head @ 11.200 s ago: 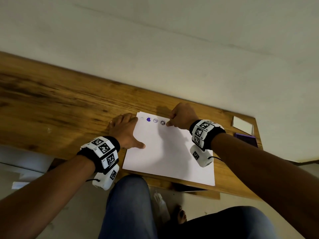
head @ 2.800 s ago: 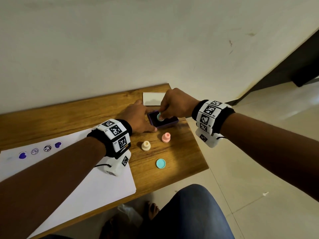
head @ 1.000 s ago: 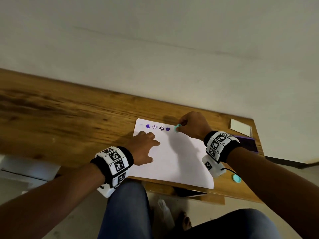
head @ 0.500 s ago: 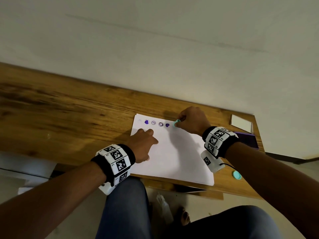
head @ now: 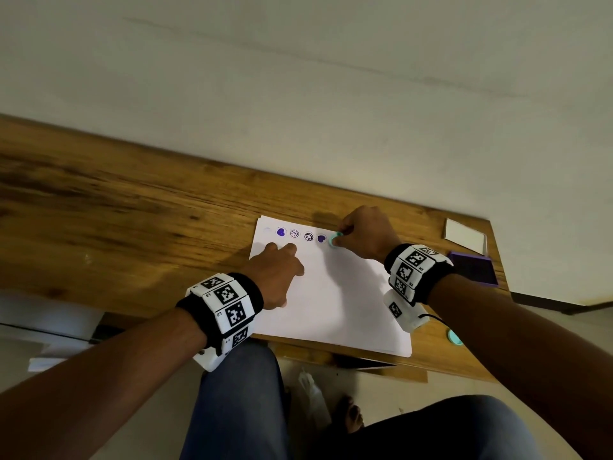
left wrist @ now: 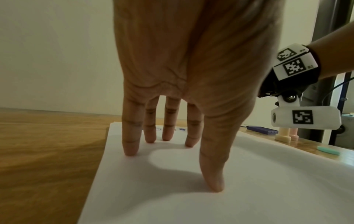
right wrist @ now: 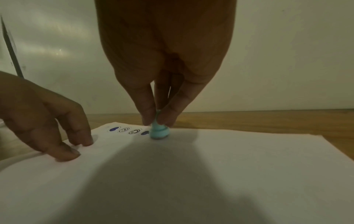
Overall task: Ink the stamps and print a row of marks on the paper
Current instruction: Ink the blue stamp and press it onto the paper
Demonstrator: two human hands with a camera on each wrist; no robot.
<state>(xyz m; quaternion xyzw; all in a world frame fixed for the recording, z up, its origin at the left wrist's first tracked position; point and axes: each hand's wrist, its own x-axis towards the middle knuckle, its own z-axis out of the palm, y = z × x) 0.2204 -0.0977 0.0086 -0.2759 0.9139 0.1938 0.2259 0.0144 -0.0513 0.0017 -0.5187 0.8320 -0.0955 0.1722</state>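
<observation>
A white sheet of paper lies on the wooden table, with a row of purple marks along its far edge. My right hand pinches a small teal stamp by its stem and presses its base onto the paper just right of the last mark. My left hand rests on the paper's left part, fingers straight and spread, tips down on the sheet. The purple ink pad sits open at the table's right end.
A white card lies beyond the ink pad. A teal cap lies near the table's front right edge. A cream stamp and a pink stamp stand near the pad. My knees are below the table's front edge.
The right hand has brought the teal stamp from the ink pad to the paper and set it down at the row's right end. The left hand stays flat on the sheet.
</observation>
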